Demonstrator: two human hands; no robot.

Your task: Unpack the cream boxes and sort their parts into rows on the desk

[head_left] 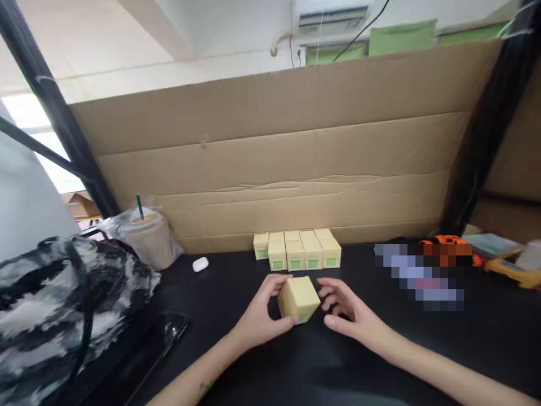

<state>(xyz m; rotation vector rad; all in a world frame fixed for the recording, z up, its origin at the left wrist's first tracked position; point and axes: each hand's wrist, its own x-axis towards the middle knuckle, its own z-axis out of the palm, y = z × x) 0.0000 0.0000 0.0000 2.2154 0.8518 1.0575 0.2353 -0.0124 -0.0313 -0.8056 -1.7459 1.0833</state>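
A small tan cardboard box (299, 298) with a green patch on its lower face sits tilted over the black table (236, 349), between my two hands. My left hand (261, 314) wraps its fingers and thumb round the box's left side and holds it. Just to the right of the box is my right hand (346, 316), fingers loosely curled and apart, close to the box's right face; whether they touch it is unclear. Behind the box, several matching tan boxes with green labels (298, 249) stand in rows against the cardboard wall.
A tall cardboard sheet (296, 163) closes off the back of the table. At the left lie a black-and-white bag (63, 304), a bagged drink cup with a green straw (146, 237) and a small white earbud case (200, 264). An orange tool (448, 248) lies at right.
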